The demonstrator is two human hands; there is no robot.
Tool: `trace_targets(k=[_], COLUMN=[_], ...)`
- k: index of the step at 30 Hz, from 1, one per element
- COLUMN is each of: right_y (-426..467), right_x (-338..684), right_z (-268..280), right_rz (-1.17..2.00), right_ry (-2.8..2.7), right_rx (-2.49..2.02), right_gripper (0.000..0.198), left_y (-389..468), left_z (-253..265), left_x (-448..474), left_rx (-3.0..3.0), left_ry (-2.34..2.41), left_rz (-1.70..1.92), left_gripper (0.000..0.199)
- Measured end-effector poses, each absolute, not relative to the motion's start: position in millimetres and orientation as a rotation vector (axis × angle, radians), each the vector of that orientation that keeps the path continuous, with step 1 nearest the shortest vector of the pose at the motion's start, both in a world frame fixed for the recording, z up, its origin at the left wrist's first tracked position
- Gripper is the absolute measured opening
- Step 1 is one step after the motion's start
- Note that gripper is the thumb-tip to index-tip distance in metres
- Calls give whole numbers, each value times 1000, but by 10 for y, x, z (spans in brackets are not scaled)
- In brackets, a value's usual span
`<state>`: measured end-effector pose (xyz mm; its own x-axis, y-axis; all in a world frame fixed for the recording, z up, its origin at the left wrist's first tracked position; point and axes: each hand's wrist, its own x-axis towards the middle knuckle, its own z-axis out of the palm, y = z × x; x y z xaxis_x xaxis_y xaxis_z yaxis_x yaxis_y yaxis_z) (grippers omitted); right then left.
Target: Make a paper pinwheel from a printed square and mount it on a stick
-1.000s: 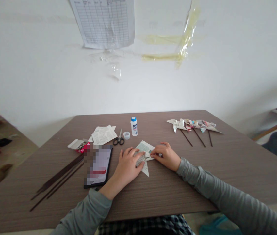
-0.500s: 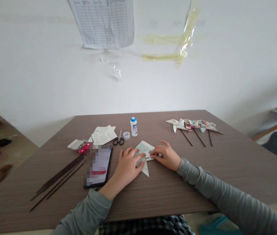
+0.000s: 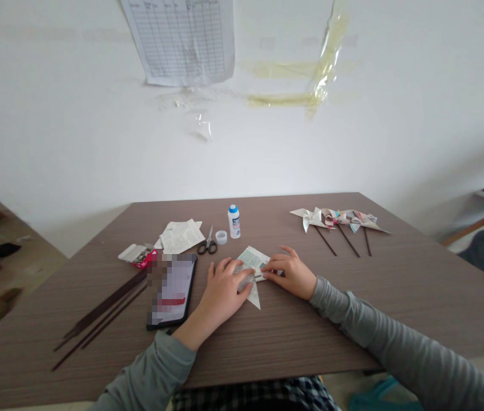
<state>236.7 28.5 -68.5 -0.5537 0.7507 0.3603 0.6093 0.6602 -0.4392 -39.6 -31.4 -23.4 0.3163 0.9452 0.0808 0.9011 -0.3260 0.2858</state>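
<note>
A piece of printed paper with cut or folded corners lies on the table in front of me. One pointed flap sticks out toward me. My left hand rests on the paper's left side, fingers spread, and covers part of it. At the right edge, my right hand pinches the paper between thumb and fingertips. Beyond the paper stand a white glue bottle with a blue top and a small clear cap. Black-handled scissors lie left of the cap.
Three paper pinwheels on dark sticks lie at the back right. To the left are a phone, a small open red-and-white box, stacked printed papers and several dark sticks. A white wall rises behind the table.
My right fingertips have shifted very slightly at the paper's edge. Everything else looks the same.
</note>
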Motion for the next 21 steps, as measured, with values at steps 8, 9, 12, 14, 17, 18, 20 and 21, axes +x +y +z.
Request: trace_targets(k=[8,9,12,14,17,18,20,21], right_y=[277,279,294,304,312,314,314,314], right_x=[2371,2373,2381,2385,2390,2390,2389,2388], right_z=[-679,-684,-708,-730,-752,-754,-752,-749], right_rz=[383,383,377,369,353,348,341,341], right_ry=[-2344,-2340,-2318,-2302,-2286,-2285,-2285,-2288], right_rx=[-1067,-1066,-1050,-1029,-1004,-1001,-1002,-1004], right_gripper=[17,18,24,25,21,20,19,19], left_y=[-309,-309,-310,-310,-308,-308,-308,-309], left_z=[-241,-237,-228,-229,-242,-246,-252,-252], left_x=[-384,-380,-374,-373,-377,-379,-380,-381], left_rx=[2390,2392,2394,2393,2391,2390,2389,2390], left_ry=[1708,1708,1702,1699,1701,1703,1706,1705], left_rz=[346,337,338,342,345,354,372,373], left_gripper=[40,40,39,39,39,39,38,38])
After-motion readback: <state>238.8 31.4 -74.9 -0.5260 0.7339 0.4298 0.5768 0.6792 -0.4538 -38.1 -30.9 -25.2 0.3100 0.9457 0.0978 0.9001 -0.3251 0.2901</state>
